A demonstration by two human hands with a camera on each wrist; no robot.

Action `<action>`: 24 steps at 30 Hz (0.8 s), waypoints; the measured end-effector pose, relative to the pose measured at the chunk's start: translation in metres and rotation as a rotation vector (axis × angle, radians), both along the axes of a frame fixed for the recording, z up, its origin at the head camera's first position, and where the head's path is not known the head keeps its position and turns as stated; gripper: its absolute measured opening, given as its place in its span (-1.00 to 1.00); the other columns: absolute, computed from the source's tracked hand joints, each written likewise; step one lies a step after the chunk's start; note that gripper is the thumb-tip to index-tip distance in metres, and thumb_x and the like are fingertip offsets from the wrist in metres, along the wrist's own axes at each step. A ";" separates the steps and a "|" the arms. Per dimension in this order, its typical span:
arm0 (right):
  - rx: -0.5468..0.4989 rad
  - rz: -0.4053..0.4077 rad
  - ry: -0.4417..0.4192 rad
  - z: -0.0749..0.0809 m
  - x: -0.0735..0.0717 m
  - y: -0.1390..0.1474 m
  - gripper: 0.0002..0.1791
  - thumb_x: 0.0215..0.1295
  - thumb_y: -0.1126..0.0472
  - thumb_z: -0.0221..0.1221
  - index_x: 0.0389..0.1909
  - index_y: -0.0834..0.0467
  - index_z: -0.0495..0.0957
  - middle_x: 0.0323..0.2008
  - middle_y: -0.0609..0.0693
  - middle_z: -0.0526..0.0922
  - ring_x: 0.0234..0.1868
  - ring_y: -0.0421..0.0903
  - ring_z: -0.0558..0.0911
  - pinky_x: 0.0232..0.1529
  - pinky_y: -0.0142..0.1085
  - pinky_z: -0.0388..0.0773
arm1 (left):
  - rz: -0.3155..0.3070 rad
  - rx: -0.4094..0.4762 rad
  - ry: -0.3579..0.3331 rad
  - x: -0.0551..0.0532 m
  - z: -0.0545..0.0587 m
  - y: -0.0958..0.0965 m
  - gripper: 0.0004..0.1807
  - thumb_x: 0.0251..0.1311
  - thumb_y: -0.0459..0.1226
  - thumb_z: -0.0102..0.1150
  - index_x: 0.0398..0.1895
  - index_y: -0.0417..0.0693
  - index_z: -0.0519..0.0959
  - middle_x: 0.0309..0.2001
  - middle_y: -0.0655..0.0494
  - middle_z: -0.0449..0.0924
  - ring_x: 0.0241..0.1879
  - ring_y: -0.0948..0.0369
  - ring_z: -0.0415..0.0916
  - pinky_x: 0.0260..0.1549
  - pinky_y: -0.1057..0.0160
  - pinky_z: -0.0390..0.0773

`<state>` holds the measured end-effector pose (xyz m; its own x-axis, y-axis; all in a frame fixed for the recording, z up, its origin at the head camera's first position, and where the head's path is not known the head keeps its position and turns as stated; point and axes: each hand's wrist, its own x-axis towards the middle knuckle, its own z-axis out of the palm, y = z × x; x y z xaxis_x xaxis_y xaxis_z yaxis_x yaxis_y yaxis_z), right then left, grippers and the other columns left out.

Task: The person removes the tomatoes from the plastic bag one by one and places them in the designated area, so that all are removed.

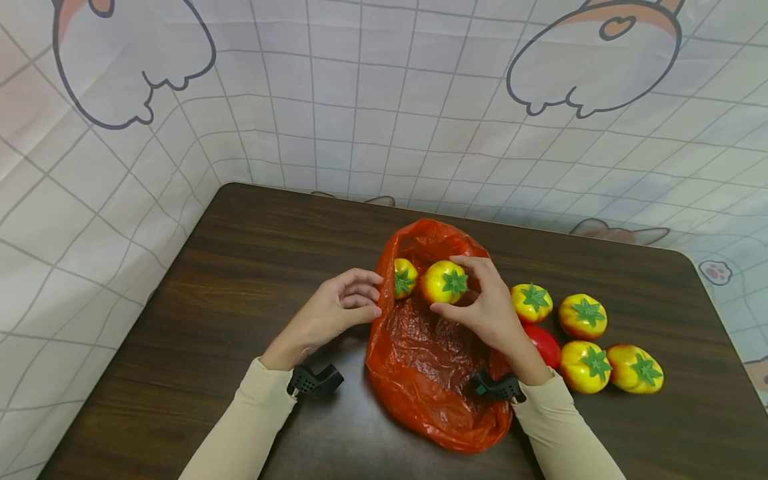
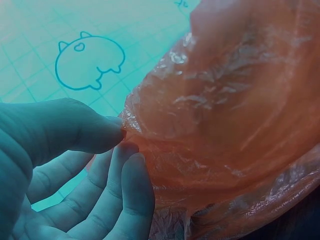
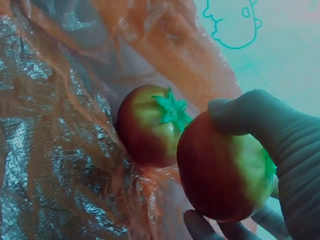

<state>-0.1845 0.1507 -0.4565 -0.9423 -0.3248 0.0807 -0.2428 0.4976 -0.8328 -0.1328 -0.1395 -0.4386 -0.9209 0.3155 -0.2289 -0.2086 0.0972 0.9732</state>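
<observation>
A red plastic bag (image 1: 414, 353) lies with its mouth wide open on the table. My left hand (image 1: 345, 303) pinches the bag's left rim between thumb and fingers, as the left wrist view shows. Over the opening, my right hand (image 1: 489, 303) grips a yellow-and-red toy tomato (image 3: 220, 170) with a green star-shaped calyx, thumb on one side and fingers on the other. Another toy tomato (image 1: 405, 278) sits inside the bag near the left rim, partly covered by the plastic; in the right wrist view it appears just behind the held one.
To the right of the bag, several more yellow toy tomatoes (image 1: 582, 317) stand in a loose group on the dark wooden table (image 1: 240, 267). A smooth red item (image 1: 543, 345) among them is partly hidden by the right wrist. A white patterned curtain (image 1: 372, 100) hangs along the far edge.
</observation>
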 end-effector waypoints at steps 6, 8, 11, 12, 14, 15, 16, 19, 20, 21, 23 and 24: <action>-0.057 -0.009 -0.001 0.005 0.002 0.004 -0.16 0.04 0.15 0.59 0.37 0.00 0.44 0.25 0.05 0.41 0.22 -0.05 0.50 -0.02 -0.51 0.62 | -0.003 -0.003 -0.001 0.000 -0.002 0.000 -0.50 0.29 -0.31 0.36 0.28 0.02 0.47 0.08 -0.03 0.58 0.02 0.14 0.65 0.05 0.06 0.71; -0.069 -0.011 0.002 0.007 0.002 0.005 -0.16 0.06 0.16 0.58 0.38 0.00 0.44 0.24 0.05 0.41 0.21 -0.07 0.46 -0.03 -0.56 0.58 | -0.004 -0.004 0.001 -0.001 -0.002 0.000 -0.50 0.29 -0.31 0.35 0.28 0.02 0.47 0.08 -0.03 0.58 0.03 0.14 0.64 0.05 0.07 0.71; -0.081 -0.011 0.007 0.011 0.003 0.006 -0.17 0.08 0.18 0.56 0.39 0.01 0.43 0.25 0.04 0.41 0.19 -0.10 0.41 0.00 -0.56 0.56 | -0.005 -0.004 0.000 -0.001 -0.003 0.001 -0.50 0.30 -0.31 0.35 0.28 0.02 0.47 0.07 -0.03 0.58 0.03 0.14 0.64 0.04 0.06 0.71; -0.082 -0.011 0.009 0.011 0.003 0.007 -0.17 0.09 0.18 0.56 0.40 0.02 0.43 0.25 0.04 0.41 0.19 -0.11 0.39 0.01 -0.56 0.56 | -0.004 -0.005 0.000 -0.001 -0.003 0.001 -0.50 0.30 -0.31 0.35 0.28 0.02 0.47 0.07 -0.03 0.58 0.02 0.14 0.64 0.04 0.05 0.70; -0.084 -0.011 0.011 0.012 0.003 0.007 -0.17 0.09 0.19 0.56 0.40 0.03 0.42 0.25 0.04 0.41 0.19 -0.11 0.37 0.03 -0.56 0.54 | -0.003 -0.007 0.003 -0.001 -0.003 0.001 -0.50 0.30 -0.31 0.35 0.28 0.02 0.47 0.07 -0.03 0.57 0.02 0.15 0.64 0.03 0.08 0.71; -0.087 -0.010 0.011 0.013 0.003 0.007 -0.17 0.09 0.19 0.55 0.40 0.04 0.42 0.25 0.04 0.41 0.19 -0.11 0.37 0.03 -0.56 0.55 | -0.003 -0.009 0.004 -0.001 -0.004 0.001 -0.50 0.30 -0.31 0.35 0.28 0.02 0.47 0.07 -0.03 0.58 0.02 0.15 0.65 0.03 0.07 0.71; -0.091 -0.009 0.010 0.013 0.003 0.007 -0.17 0.10 0.20 0.55 0.40 0.05 0.42 0.25 0.04 0.41 0.19 -0.11 0.37 0.02 -0.56 0.55 | -0.004 -0.011 0.005 -0.001 -0.004 0.000 -0.50 0.30 -0.31 0.34 0.28 0.01 0.47 0.07 -0.03 0.58 0.02 0.15 0.65 0.04 0.07 0.71; -0.105 -0.003 0.006 0.014 0.003 0.007 -0.17 0.09 0.22 0.55 0.40 0.07 0.42 0.24 0.05 0.41 0.17 -0.09 0.39 -0.01 -0.55 0.58 | -0.003 -0.012 0.008 -0.001 -0.003 0.000 -0.50 0.30 -0.32 0.34 0.29 0.01 0.46 0.07 -0.04 0.57 0.03 0.15 0.65 0.04 0.07 0.71; -0.109 -0.001 0.006 0.015 0.003 0.007 -0.18 0.09 0.22 0.55 0.40 0.08 0.42 0.24 0.05 0.41 0.16 -0.09 0.40 -0.02 -0.54 0.59 | -0.002 -0.012 0.007 -0.001 -0.003 0.000 -0.50 0.30 -0.32 0.34 0.29 0.01 0.46 0.07 -0.04 0.57 0.03 0.15 0.65 0.04 0.07 0.71; -0.114 0.003 0.004 0.015 0.003 0.007 -0.18 0.10 0.22 0.55 0.40 0.08 0.42 0.23 0.05 0.40 0.15 -0.09 0.40 -0.02 -0.54 0.60 | -0.001 -0.011 0.006 -0.001 -0.002 0.000 -0.50 0.30 -0.32 0.34 0.29 0.01 0.46 0.07 -0.04 0.57 0.03 0.15 0.65 0.05 0.04 0.70; -0.121 -0.001 0.007 0.016 0.003 0.008 -0.18 0.09 0.23 0.55 0.40 0.09 0.42 0.23 0.05 0.40 0.16 -0.09 0.41 -0.03 -0.55 0.61 | 0.000 -0.009 0.006 -0.001 -0.002 0.000 -0.50 0.31 -0.32 0.34 0.29 0.01 0.46 0.06 -0.03 0.57 0.03 0.15 0.65 0.05 0.03 0.70; -0.121 -0.006 0.010 0.017 0.003 0.009 -0.18 0.09 0.23 0.55 0.40 0.09 0.42 0.23 0.04 0.40 0.16 -0.10 0.42 -0.04 -0.56 0.61 | 0.000 -0.009 0.007 -0.001 -0.002 0.000 -0.51 0.31 -0.32 0.33 0.28 0.01 0.46 0.06 -0.03 0.57 0.02 0.15 0.65 0.05 0.03 0.70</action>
